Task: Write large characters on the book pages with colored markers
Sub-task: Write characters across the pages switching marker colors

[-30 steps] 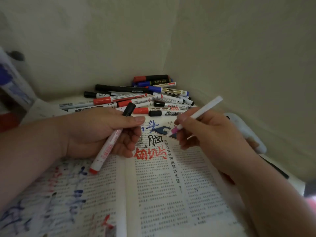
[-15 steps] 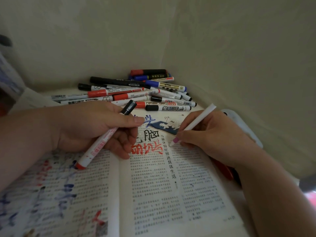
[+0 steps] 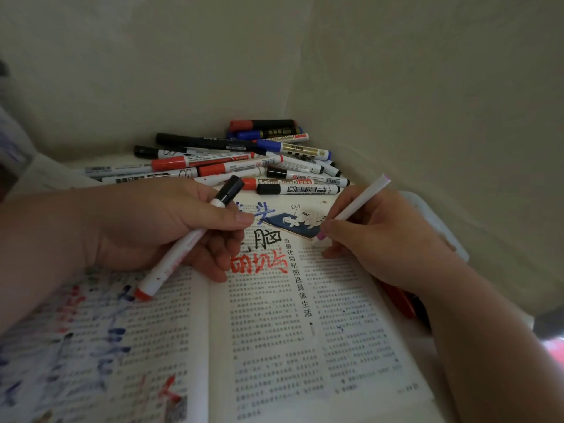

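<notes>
Both your hands are grasping pens. Your left hand point(image 3: 158, 227) curls round a white marker point(image 3: 180, 254), its black cap pointing far and its red end near, angled over the left page. Your right hand point(image 3: 387, 239) pinches a slim white pen point(image 3: 354, 209), pink tip down at the top of the right page, beside the blue picture point(image 3: 293, 224). The open book point(image 3: 274, 346) lies under both hands, scrawled in red, blue and black. Loose markers point(image 3: 244, 160) are piled at its far edge.

- Marker pile point(image 3: 244, 160) fills the corner behind the book point(image 3: 274, 346).
- Left hand point(image 3: 158, 227) with red marker point(image 3: 180, 254) and right hand point(image 3: 381, 236) with pink marker point(image 3: 354, 209) crowd the top pages; lower pages lie free.
</notes>
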